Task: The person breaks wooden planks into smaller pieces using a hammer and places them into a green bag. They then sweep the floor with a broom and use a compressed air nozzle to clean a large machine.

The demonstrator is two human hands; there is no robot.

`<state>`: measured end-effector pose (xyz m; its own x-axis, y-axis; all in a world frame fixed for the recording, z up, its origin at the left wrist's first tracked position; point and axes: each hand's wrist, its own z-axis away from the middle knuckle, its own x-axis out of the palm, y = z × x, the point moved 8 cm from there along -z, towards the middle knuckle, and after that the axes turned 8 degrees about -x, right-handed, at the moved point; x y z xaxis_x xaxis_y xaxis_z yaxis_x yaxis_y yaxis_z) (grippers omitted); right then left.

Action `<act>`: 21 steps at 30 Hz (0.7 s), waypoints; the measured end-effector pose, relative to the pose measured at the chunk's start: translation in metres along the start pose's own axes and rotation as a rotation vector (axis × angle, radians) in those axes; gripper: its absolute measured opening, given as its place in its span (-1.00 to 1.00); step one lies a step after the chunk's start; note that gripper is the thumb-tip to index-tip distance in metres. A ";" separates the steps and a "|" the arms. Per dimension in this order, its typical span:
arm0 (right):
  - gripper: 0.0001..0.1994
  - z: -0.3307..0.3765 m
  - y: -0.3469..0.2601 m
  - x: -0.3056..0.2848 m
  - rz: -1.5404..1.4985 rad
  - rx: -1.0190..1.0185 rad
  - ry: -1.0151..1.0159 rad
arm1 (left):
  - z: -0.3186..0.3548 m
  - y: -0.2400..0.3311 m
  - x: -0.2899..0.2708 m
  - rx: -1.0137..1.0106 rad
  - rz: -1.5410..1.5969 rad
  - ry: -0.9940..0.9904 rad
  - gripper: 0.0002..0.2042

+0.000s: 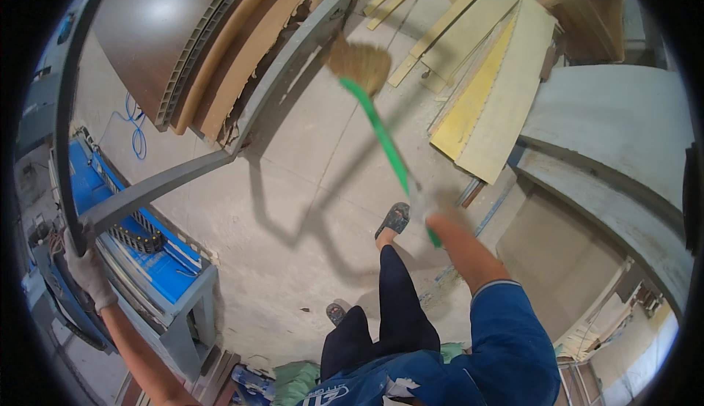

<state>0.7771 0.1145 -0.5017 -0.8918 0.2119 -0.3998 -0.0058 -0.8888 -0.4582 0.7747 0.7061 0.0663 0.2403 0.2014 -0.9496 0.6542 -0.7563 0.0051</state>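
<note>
In my right hand (425,209), gloved and somewhat blurred, is a broom (384,141) with a green handle. Its straw bristles (359,63) reach forward to the floor, beside the lower bar of a grey metal rack. At the far left my left hand (89,274), in a pale glove, is closed around the dark upright bar of the grey metal frame (165,182). A short green end of the handle sticks out below my right hand.
Brown boards (242,54) lean in the rack. Yellowish panels and strips (488,98) lie on the floor ahead right, near a cardboard box (587,10). A blue-bedded machine (158,252) stands left, a pale bench (609,127) right. A blue hose (138,136) lies beyond the frame.
</note>
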 end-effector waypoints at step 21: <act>-0.29 -0.047 -0.159 -0.121 0.133 -0.095 0.175 | 0.014 0.036 -0.007 -0.082 -0.275 0.120 -0.63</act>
<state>0.9071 0.2493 -0.4175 -0.7898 0.1701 -0.5894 0.1566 -0.8731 -0.4618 0.7866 0.6693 0.0692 0.1259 0.4674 -0.8750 0.7609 -0.6115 -0.2172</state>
